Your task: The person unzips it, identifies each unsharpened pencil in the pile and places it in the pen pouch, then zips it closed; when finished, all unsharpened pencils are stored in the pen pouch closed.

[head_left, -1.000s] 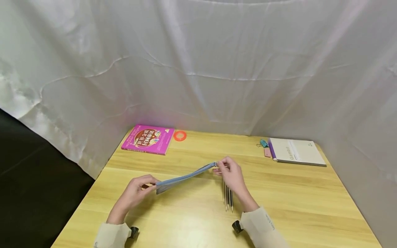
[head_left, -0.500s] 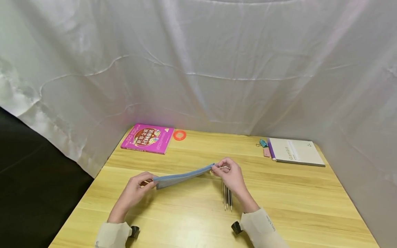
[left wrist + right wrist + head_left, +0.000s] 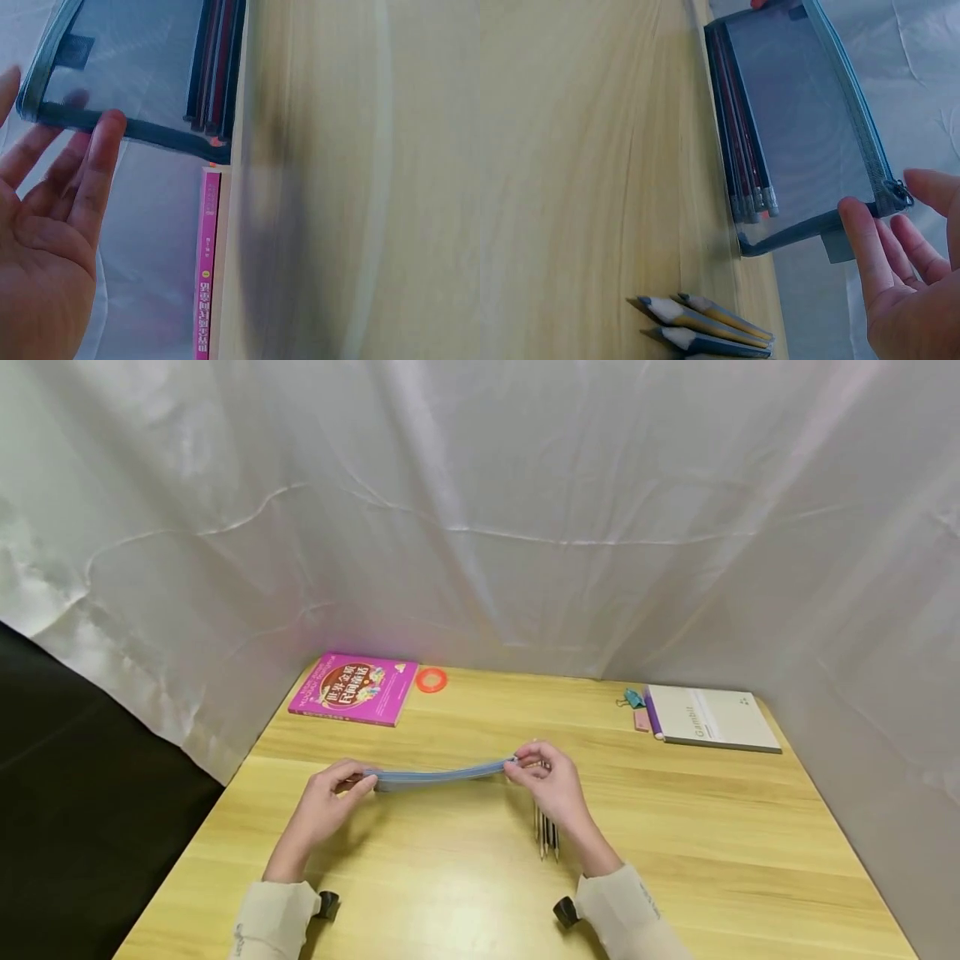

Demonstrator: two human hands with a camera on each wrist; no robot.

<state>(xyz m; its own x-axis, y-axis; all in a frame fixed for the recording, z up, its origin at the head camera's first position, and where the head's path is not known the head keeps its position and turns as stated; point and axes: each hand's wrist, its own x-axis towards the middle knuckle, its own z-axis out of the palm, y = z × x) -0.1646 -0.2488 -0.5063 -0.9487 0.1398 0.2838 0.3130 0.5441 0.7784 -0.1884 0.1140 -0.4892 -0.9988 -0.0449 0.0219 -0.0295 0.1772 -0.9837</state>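
Observation:
A translucent pencil pouch [image 3: 442, 775] with blue zipper edging is held upright above the wooden table, zipper side up. My left hand [image 3: 327, 802] pinches its left end, with the thumb on the near face and fingers behind. At the other end my right hand [image 3: 553, 782] pinches the corner beside the zipper pull [image 3: 898, 193]. Whether the zipper is fully closed, I cannot tell. Several dark pencils [image 3: 742, 135] lie along the bottom inside the pouch. Several loose pencils [image 3: 547, 837] rest on the table under my right hand, partly hidden by it.
A pink book [image 3: 356, 689] lies at the back left, with an orange ring [image 3: 431, 680] beside it. At the back right are a cream notebook [image 3: 712, 718], a purple-and-white marker [image 3: 653, 712], a pink eraser [image 3: 641, 720] and a teal binder clip [image 3: 633, 698].
The pouch has turned more upright and level, its left end rising, so mostly its zipper edge shows in the head view. Both hands keep their pinch. The loose pencils stay put.

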